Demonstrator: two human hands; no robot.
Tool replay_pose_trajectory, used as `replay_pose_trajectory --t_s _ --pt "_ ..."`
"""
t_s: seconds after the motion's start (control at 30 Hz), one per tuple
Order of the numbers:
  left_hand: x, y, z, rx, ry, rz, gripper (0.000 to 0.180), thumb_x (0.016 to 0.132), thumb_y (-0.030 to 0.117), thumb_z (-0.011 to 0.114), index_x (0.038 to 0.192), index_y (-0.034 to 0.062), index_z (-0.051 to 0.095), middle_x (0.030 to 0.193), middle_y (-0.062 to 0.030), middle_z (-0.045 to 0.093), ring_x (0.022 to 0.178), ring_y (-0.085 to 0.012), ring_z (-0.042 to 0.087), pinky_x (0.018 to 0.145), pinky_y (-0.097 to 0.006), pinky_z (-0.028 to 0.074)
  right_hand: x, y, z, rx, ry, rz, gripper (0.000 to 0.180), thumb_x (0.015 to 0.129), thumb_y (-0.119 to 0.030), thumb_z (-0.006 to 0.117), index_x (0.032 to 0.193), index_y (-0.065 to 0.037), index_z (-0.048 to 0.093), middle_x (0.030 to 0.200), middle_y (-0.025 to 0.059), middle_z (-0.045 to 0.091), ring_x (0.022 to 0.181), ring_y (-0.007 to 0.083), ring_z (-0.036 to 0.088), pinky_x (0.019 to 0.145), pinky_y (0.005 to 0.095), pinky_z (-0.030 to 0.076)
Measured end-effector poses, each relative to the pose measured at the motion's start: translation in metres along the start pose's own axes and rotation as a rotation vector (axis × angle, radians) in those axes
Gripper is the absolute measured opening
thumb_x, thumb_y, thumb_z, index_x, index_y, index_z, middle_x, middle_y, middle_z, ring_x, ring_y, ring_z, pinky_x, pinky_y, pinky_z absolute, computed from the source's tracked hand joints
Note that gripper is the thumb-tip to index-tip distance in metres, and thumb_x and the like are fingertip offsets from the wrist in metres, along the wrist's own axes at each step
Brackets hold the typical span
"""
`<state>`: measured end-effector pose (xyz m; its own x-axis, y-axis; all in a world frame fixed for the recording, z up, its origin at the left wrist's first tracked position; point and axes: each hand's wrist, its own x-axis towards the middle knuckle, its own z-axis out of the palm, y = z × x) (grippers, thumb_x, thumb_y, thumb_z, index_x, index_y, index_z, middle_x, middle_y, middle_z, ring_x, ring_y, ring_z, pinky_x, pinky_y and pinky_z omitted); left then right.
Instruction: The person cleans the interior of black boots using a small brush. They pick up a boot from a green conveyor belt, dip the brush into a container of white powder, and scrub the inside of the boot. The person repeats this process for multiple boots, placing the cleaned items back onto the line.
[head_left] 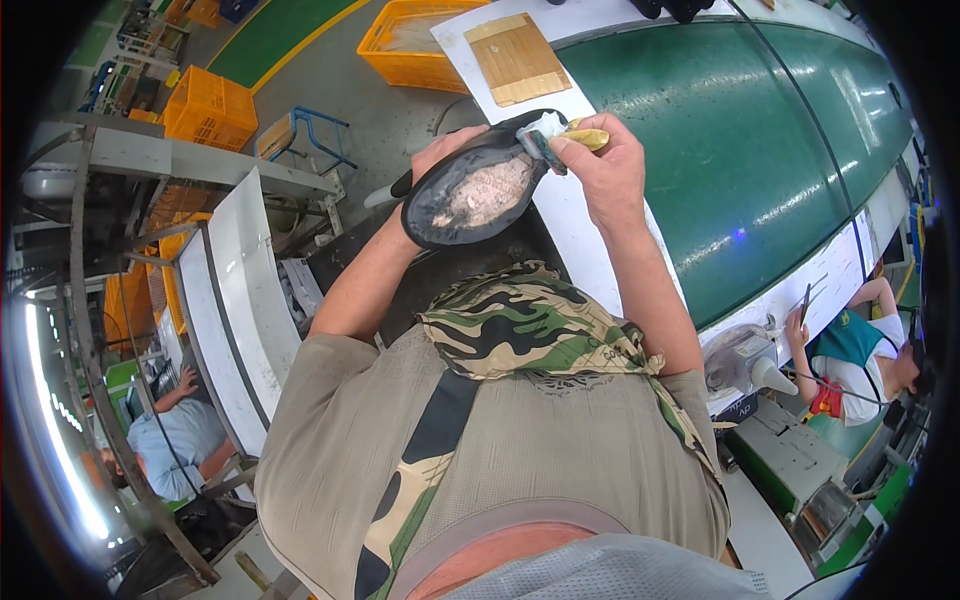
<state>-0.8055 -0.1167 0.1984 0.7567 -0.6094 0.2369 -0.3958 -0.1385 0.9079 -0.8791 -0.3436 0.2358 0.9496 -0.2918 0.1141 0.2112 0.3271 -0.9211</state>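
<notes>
My left hand (438,150) is wrapped round the far side of a black shoe upper (425,212), its fingers partly hidden behind it. The upper's underside faces me, with a rough pinkish-beige patch (485,192) inside a dark rim. My right hand (605,160) pinches a small tool with a yellow handle (588,138). A whitish, teal-edged piece (543,135) at the tool's end rests against the upper's far right end; its exact kind I cannot make out. Both hands are held in front of my camouflage apron (540,320).
A green conveyor belt (720,170) with white side ledges runs along my right. Cardboard (515,60) lies on the ledge. Yellow crates (208,108) stand at the far left. One co-worker (860,350) is at the right, another (180,440) at the left beyond white panels (235,300).
</notes>
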Motion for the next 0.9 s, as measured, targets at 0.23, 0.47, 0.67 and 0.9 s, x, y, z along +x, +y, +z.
replay_pose_trajectory --t_s 0.23,0.47,0.67,0.9 --pt "-0.003 -0.012 0.001 0.294 0.171 0.286 0.063 0.067 0.021 0.087 0.121 0.004 0.06 0.102 -0.0106 0.071 0.088 -0.0255 0.07 0.081 -0.035 0.054 -0.012 -0.013 0.023 -0.076 -0.066 0.046 0.018 0.081 -0.004 0.074 0.09 0.003 0.06 0.078 0.0071 0.065 0.066 0.0098 0.061 0.058 0.024 0.051" --pt "-0.012 -0.003 0.0 0.419 0.188 0.316 0.055 0.066 0.023 0.084 0.114 0.0035 0.063 0.1 -0.0117 0.07 0.086 -0.029 0.069 0.078 -0.036 0.054 -0.023 -0.02 0.045 -0.23 -0.118 -0.008 0.018 0.081 -0.009 0.075 0.087 0.002 0.062 0.078 0.0058 0.066 0.066 0.0087 0.061 0.058 0.0243 0.05" --pt "-0.017 -0.004 0.001 0.417 0.174 0.327 0.052 0.067 0.023 0.083 0.111 0.0022 0.064 0.099 -0.012 0.071 0.082 -0.0281 0.069 0.075 -0.036 0.054 -0.022 -0.016 0.043 -0.157 -0.096 0.047 0.018 0.08 -0.009 0.075 0.087 0.002 0.063 0.076 0.0056 0.066 0.065 0.0088 0.061 0.058 0.024 0.05" --pt "-0.017 0.003 -0.001 0.441 0.195 0.393 0.047 0.068 0.02 0.083 0.108 0.0025 0.066 0.094 -0.0112 0.071 0.082 -0.0283 0.07 0.075 -0.035 0.054 -0.022 -0.011 0.036 -0.15 -0.042 0.043 0.018 0.079 -0.006 0.074 0.087 0.004 0.061 0.074 0.0069 0.065 0.063 0.0098 0.06 0.055 0.0246 0.049"
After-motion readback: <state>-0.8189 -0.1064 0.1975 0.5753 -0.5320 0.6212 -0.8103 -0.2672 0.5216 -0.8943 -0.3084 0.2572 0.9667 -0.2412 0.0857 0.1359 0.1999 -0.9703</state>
